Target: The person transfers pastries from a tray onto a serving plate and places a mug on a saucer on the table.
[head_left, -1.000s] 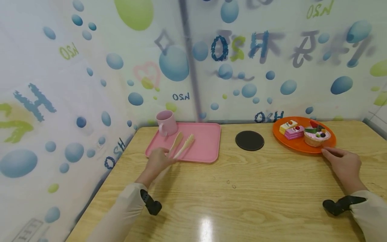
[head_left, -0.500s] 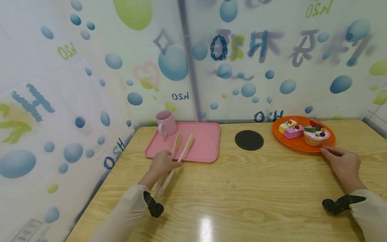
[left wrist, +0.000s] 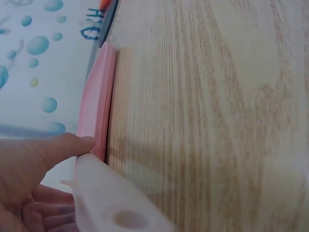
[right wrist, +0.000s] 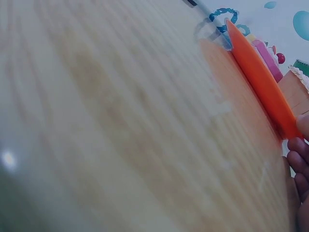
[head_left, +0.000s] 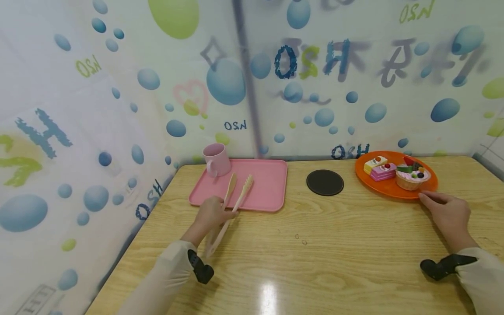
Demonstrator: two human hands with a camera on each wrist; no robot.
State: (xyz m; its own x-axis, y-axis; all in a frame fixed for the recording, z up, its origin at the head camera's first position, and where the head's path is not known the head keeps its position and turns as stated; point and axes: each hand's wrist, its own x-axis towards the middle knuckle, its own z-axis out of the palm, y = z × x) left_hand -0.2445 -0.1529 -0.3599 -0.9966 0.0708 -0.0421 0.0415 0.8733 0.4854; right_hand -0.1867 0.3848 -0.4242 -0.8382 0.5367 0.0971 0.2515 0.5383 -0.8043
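On the left, my left hand [head_left: 212,214] holds pale tongs [head_left: 240,197] around the middle, thumb on one side and fingers on the other. One arm ends flat, the other toothed; both tips are apart, over the pink tray [head_left: 267,186]. In the left wrist view, the thumb lies against a pale arm [left wrist: 111,193] with a hole near its end. On the right, my right hand [head_left: 449,216] pinches the near rim of an orange plate [head_left: 378,188]. The plate carries a yellow cake slice [head_left: 375,164], a purple cake slice [head_left: 383,173] and a fruit tart [head_left: 411,178].
A pink mug [head_left: 217,160] stands at the tray's back left corner. Between tray and plate lies a round black coaster [head_left: 325,182]. A printed sheet [head_left: 323,87] hangs behind the wooden table [head_left: 315,262] and along its left side.
My left hand has shifted slightly right, and the tongs' handle end now shows below it, nearer to me. The right hand and plate look unmoved.
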